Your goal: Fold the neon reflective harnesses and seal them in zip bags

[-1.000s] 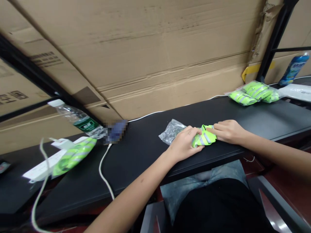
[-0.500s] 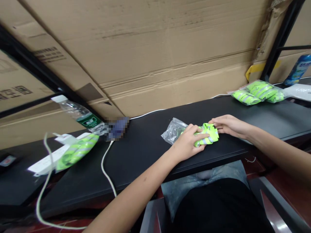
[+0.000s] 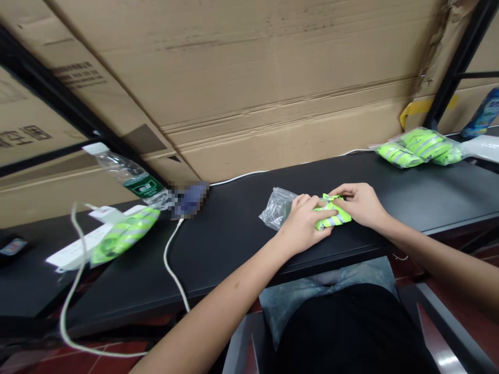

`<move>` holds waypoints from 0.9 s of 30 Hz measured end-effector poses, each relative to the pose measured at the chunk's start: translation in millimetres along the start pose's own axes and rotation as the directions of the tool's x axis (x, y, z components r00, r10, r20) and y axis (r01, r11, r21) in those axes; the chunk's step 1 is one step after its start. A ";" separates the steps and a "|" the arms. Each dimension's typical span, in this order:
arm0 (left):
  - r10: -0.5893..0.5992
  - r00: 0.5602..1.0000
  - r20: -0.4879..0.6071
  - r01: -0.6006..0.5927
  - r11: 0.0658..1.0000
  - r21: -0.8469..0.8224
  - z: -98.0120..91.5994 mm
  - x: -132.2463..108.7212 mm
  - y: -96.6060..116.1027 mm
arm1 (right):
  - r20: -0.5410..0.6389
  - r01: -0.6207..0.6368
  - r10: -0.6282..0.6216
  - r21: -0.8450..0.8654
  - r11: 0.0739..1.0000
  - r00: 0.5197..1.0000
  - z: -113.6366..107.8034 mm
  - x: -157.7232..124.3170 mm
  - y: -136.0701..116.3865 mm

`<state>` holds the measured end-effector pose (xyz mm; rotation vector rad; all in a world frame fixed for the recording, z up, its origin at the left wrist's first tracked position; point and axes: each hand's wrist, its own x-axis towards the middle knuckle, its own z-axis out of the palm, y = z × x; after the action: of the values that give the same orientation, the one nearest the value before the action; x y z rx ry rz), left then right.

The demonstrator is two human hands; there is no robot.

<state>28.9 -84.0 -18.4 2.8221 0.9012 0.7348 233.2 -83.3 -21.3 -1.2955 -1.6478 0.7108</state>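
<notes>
A neon-green reflective vest with grey stripes lies folded into a small bundle on the black table. My left hand holds the bundle down from its left side, fingers bent over the top. At the bundle's upper right edge, my right hand grips the fabric between thumb and fingers; the fingertips are partly hidden. A crumpled clear plastic bag rests on the table just left of my left hand, partly covered by it.
Bagged neon-green vests sit at the back right near a blue bottle. To the left are another bagged vest, a white power strip, a clear water bottle and a white cable. Cardboard stands behind.
My right hand has shifted inward over the vest's right end and now grips its upper edge, with the fabric there folded in. My left hand stays on the bundle.
</notes>
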 end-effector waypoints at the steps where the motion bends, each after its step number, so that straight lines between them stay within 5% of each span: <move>1: -0.011 1.000 -0.006 0.011 1.000 -0.015 0.6 -0.2 0.2 | -0.012 0.093 -0.095 -0.110 0.990 0.995 -0.4 -2.9 -0.4; 4: -0.041 0.999 -0.025 0.039 0.996 -0.076 1.7 -0.7 0.9 | 0.006 0.319 -0.337 -0.341 0.885 0.942 -1.8 -9.3 -0.4; 7: -0.107 0.994 -0.039 0.101 0.987 -0.125 2.2 -0.7 2.0 | 0.103 0.489 -0.489 -0.379 0.786 0.866 -4.6 -15.5 0.7; 13: -0.235 0.969 -0.071 0.221 0.961 -0.169 4.6 0.3 0.6 | 0.360 0.605 -0.500 -0.298 0.738 0.788 -21.5 -27.9 0.1; 21: -0.233 0.972 0.035 0.236 0.965 -0.117 4.0 3.0 -4.0 | 0.325 0.560 -0.476 -0.253 0.789 0.817 -16.2 -25.2 2.5; 27: -0.162 0.984 0.072 0.166 0.985 -0.052 -0.2 4.0 0.0 | 0.325 0.590 -0.499 -0.315 0.744 0.803 -6.6 -25.9 0.5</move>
<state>31.7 -81.8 -16.5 2.6655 1.0669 0.6294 240.6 -108.4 -26.5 -0.9200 -2.3126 0.1481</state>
